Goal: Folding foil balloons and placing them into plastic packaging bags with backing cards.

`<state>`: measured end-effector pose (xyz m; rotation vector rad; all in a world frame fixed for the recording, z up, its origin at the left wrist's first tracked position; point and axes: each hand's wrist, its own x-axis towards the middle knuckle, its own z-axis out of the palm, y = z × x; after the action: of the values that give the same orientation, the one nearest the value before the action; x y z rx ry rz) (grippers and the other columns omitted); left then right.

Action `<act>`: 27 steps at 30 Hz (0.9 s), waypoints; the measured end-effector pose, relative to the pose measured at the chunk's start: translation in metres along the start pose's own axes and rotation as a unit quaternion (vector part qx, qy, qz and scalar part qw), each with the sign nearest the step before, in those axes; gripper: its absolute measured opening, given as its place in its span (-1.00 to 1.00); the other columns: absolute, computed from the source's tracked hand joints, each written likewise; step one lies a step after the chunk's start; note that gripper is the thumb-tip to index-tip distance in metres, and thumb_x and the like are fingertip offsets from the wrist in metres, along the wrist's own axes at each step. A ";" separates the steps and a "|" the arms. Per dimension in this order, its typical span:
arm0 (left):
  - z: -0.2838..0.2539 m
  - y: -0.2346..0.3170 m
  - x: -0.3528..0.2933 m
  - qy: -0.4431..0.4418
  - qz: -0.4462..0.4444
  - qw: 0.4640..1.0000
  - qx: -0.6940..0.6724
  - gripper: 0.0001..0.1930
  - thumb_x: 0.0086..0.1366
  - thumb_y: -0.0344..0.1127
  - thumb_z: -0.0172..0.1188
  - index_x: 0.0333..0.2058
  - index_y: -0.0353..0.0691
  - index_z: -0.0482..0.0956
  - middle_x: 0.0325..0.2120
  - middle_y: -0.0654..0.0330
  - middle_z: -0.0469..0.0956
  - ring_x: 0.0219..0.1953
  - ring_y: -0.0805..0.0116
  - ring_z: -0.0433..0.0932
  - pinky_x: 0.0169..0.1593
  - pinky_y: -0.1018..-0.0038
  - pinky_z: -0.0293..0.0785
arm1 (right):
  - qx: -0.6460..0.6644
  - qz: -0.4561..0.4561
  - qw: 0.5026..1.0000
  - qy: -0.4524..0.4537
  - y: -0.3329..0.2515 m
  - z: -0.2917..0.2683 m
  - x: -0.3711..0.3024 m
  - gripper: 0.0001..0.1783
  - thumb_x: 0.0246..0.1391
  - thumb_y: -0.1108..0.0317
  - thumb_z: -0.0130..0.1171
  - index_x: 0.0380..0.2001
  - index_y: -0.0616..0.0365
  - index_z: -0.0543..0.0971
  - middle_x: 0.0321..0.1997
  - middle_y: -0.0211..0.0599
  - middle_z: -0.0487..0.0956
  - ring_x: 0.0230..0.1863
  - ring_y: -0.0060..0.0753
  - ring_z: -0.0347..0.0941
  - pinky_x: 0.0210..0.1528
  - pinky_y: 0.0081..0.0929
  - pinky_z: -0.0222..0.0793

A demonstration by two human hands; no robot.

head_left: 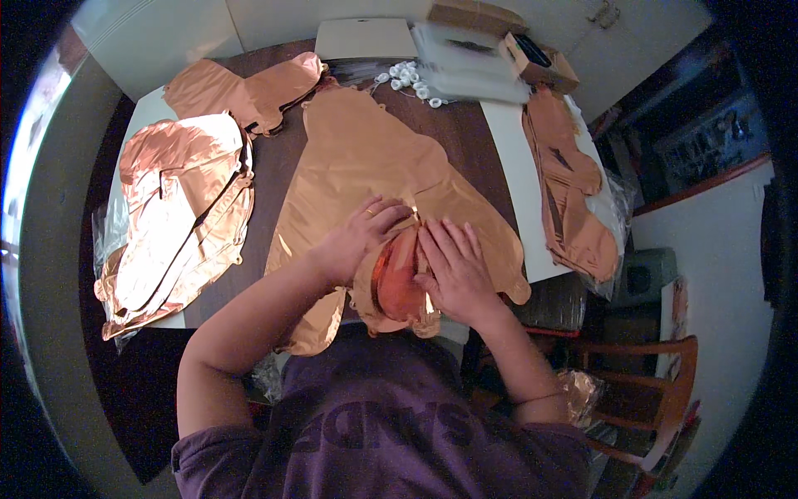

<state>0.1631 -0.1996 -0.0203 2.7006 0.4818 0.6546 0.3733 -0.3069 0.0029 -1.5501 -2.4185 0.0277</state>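
Observation:
A large flat copper-coloured foil balloon point(370, 158) is spread over the middle of the table, narrow at the far end and wide towards me. My left hand point(362, 241) rests on its near part, fingers stretched out and slightly bent. Beside it my right hand point(453, 264) lies flat on the foil, fingers extended and thumb pointing inward. Between the two hands a fold of the near foil shows a shiny reddish inner face point(401, 279). The balloon's near edge hangs down at the table's front, close to my body.
More folded foil balloons lie left point(179, 216), far left point(249, 87) and right point(565, 183). Small white rings point(407, 79), clear plastic bags point(470, 62) and an open cardboard box point(540, 62) sit at the back. A wooden chair point(677, 391) stands to the right.

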 end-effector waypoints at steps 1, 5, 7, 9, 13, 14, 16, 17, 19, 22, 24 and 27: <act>0.000 0.000 0.000 0.006 0.004 1.000 -0.019 -0.30 -0.03 0.00 0.19 0.10 -0.25 0.45 0.15 -0.06 0.32 0.25 -0.07 0.23 0.35 0.05 0.08 | 0.000 0.001 1.000 0.000 0.000 -0.001 0.000 -0.23 0.08 0.01 0.15 0.26 0.24 0.26 0.32 -0.02 0.26 0.35 0.09 0.10 0.40 0.10 -0.13; -0.003 0.004 0.002 -0.012 -0.005 1.000 -0.014 -0.26 -0.01 0.05 0.16 0.12 -0.30 0.41 0.14 -0.04 0.33 0.25 -0.05 0.24 0.35 0.05 0.07 | 0.006 0.016 1.000 -0.026 0.000 -0.002 -0.002 -0.21 0.12 -0.03 0.09 0.28 0.25 0.22 0.39 0.05 0.13 0.40 0.14 0.01 0.41 0.10 -0.19; 0.003 0.000 0.000 0.007 0.009 1.000 0.011 -0.17 -0.09 0.08 0.24 0.14 -0.31 0.38 0.13 -0.02 0.34 0.24 -0.03 0.24 0.34 0.07 0.08 | 0.003 0.024 0.999 -0.031 -0.001 -0.003 0.000 -0.21 0.11 -0.04 0.10 0.28 0.25 0.22 0.40 0.07 0.11 0.40 0.16 -0.01 0.41 0.10 -0.19; 0.003 -0.002 0.000 0.006 0.003 1.000 -0.010 -0.13 -0.15 0.09 0.27 0.14 -0.30 0.38 0.12 0.00 0.34 0.24 -0.02 0.24 0.34 0.08 0.08 | -0.001 0.031 0.998 -0.054 -0.003 -0.007 0.002 -0.20 0.10 -0.04 0.11 0.28 0.24 0.23 0.41 0.09 0.08 0.41 0.17 -0.03 0.41 0.10 -0.19; 0.003 -0.004 0.001 0.005 -0.005 1.000 -0.026 -0.05 -0.27 0.11 0.35 0.15 -0.28 0.37 0.10 0.02 0.34 0.23 -0.01 0.25 0.34 0.10 0.08 | -0.007 0.031 0.998 -0.056 -0.003 -0.008 0.002 -0.21 0.10 -0.04 0.11 0.27 0.23 0.24 0.42 0.08 0.07 0.42 0.18 -0.04 0.41 0.10 -0.19; 0.002 -0.004 0.001 0.005 -0.006 1.000 -0.025 -0.05 -0.27 0.11 0.35 0.15 -0.28 0.37 0.10 0.02 0.34 0.23 -0.01 0.25 0.34 0.10 0.08 | -0.009 0.029 0.998 -0.059 -0.003 -0.007 0.003 -0.21 0.10 -0.04 0.11 0.28 0.22 0.24 0.42 0.08 0.06 0.42 0.18 -0.05 0.41 0.10 -0.20; 0.001 -0.004 0.000 0.004 -0.003 0.999 -0.033 -0.06 -0.24 0.11 0.34 0.15 -0.28 0.37 0.11 0.02 0.34 0.22 -0.01 0.25 0.34 0.09 0.08 | -0.011 0.026 0.998 -0.061 -0.003 -0.008 0.003 -0.21 0.10 -0.05 0.11 0.28 0.21 0.24 0.42 0.09 0.06 0.42 0.17 -0.05 0.41 0.10 -0.20; 0.001 -0.004 0.000 0.004 -0.003 0.999 -0.033 -0.06 -0.24 0.11 0.34 0.15 -0.28 0.37 0.11 0.02 0.34 0.22 -0.01 0.25 0.34 0.09 0.08 | -0.011 0.024 0.998 -0.063 -0.002 -0.008 0.003 -0.21 0.10 -0.05 0.10 0.28 0.20 0.24 0.42 0.09 0.06 0.43 0.17 -0.06 0.41 0.09 -0.20; 0.001 -0.003 0.000 0.011 0.003 0.999 -0.039 -0.07 -0.22 0.12 0.33 0.15 -0.28 0.36 0.11 0.01 0.34 0.22 -0.01 0.25 0.34 0.09 0.08 | -0.010 0.021 0.998 -0.066 -0.002 -0.009 0.003 -0.21 0.11 -0.06 0.10 0.29 0.19 0.24 0.43 0.09 0.05 0.43 0.17 -0.06 0.42 0.09 -0.21; -0.007 0.003 0.003 -0.001 -0.010 1.000 -0.022 -0.43 0.15 -0.17 0.06 0.15 -0.24 0.38 0.13 0.02 0.36 0.23 0.01 0.28 0.33 0.15 0.14 | -0.010 0.018 0.997 -0.071 -0.001 -0.010 0.003 -0.20 0.11 -0.07 0.09 0.29 0.19 0.23 0.42 0.10 0.05 0.43 0.16 -0.06 0.42 0.08 -0.21; -0.008 0.002 0.004 0.004 -0.009 1.000 -0.024 -0.45 0.19 -0.19 0.07 0.15 -0.27 0.37 0.12 0.02 0.38 0.21 0.04 0.31 0.30 0.19 0.20 | -0.009 0.018 0.997 -0.076 -0.002 -0.010 0.004 -0.20 0.12 -0.08 0.08 0.29 0.19 0.23 0.43 0.10 0.05 0.43 0.16 -0.05 0.42 0.08 -0.20; -0.012 0.000 0.005 0.001 -0.117 0.970 -0.213 -0.51 0.23 -0.27 0.11 0.12 -0.33 0.38 0.02 -0.02 0.44 0.13 0.04 0.39 0.23 0.23 0.28 | -0.009 0.019 0.997 -0.078 -0.001 -0.008 0.003 -0.21 0.13 -0.09 0.06 0.29 0.20 0.23 0.41 0.11 0.07 0.42 0.16 -0.04 0.41 0.08 -0.17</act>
<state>0.1613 -0.1947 -0.0084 2.2001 0.5749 0.6126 0.3731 -0.3055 0.0115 -1.6581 -2.5136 0.1397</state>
